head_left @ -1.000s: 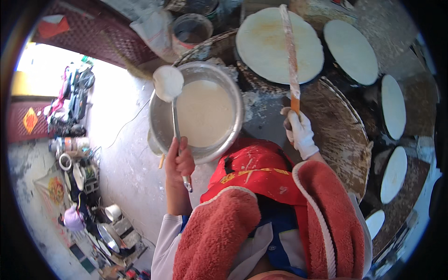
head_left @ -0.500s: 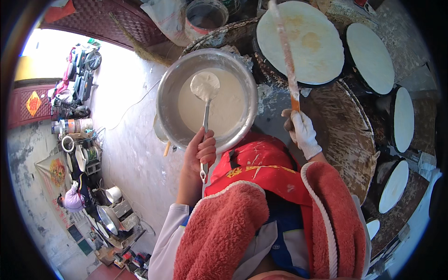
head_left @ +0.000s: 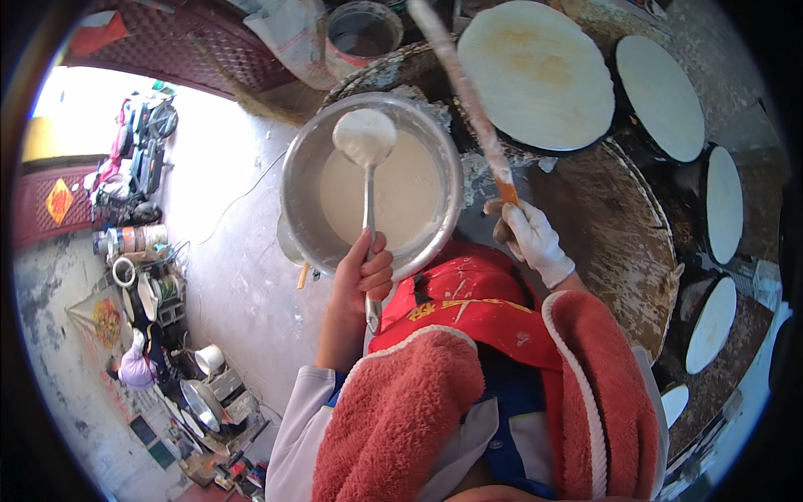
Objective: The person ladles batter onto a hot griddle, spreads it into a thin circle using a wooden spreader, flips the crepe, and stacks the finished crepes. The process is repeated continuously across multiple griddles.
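Observation:
My left hand is closed around the handle of a metal ladle. Pale batter fills its bowl, which is held above a wide metal basin of the same batter. My right hand, in a white glove, grips the orange handle of a long batter-coated spatula. The spatula slants up and left, between the basin and a round griddle. On that griddle lies a large pale flatbread with light brown patches in its middle.
More griddles with pale rounds curve down the right side, among them one flatbread and another. A brown round worktop is beside my right hand. A bucket stands beyond the basin. Household clutter lines the left wall.
The ladle has risen slightly toward the basin's far rim, and its bowl looks fuller. The spatula has swung left, off the flatbread, as my right hand moved a little left and down.

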`<action>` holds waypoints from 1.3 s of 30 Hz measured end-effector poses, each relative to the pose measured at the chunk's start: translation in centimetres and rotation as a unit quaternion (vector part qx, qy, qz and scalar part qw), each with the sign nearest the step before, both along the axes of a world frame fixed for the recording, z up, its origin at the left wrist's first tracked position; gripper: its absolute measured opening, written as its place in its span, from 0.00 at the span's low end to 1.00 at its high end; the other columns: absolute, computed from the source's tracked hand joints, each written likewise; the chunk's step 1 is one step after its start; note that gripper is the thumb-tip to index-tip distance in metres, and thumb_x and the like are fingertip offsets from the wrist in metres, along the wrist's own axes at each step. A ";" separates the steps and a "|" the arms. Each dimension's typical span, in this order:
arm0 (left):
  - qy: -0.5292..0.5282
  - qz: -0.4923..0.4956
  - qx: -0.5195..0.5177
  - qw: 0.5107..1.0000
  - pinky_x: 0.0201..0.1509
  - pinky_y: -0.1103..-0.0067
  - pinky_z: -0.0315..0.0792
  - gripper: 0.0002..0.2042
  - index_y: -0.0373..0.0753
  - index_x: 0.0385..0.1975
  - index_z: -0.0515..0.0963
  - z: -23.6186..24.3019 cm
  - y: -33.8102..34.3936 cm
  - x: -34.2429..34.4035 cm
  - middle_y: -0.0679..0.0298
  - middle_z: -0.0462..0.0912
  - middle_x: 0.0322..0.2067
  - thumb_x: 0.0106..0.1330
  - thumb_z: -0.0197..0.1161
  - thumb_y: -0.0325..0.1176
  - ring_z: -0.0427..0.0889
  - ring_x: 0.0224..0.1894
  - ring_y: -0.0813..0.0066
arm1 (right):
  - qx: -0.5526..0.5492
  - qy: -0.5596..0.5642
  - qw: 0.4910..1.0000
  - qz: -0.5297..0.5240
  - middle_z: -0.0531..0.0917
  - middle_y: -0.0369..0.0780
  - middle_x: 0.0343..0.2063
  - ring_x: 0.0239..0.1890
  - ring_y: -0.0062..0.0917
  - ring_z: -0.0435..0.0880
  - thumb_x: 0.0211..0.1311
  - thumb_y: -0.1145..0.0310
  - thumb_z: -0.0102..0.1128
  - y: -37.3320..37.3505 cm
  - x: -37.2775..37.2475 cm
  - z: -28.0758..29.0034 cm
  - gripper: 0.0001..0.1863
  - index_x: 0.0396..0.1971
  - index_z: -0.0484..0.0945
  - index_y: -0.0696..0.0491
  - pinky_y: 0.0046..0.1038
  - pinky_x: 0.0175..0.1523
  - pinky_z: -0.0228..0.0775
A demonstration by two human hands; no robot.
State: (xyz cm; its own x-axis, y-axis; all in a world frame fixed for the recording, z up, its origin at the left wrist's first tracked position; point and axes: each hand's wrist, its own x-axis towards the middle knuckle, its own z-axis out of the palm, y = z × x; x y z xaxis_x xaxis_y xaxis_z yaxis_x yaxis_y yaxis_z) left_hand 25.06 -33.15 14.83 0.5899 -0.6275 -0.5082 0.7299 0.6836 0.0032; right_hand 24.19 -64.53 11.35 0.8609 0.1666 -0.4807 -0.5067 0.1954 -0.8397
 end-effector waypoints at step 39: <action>-0.067 -0.062 0.193 0.977 0.09 0.86 0.50 0.16 0.45 0.31 0.63 3.0 -2.2 -1.0 0.77 0.54 0.13 0.77 0.41 0.48 0.51 0.10 0.90 | 0.054 0.156 0.976 0.140 0.71 0.28 0.14 0.14 0.10 0.64 0.72 0.59 0.43 -2.9 -3.8 1.9 0.19 0.44 0.77 0.58 0.14 0.19 0.52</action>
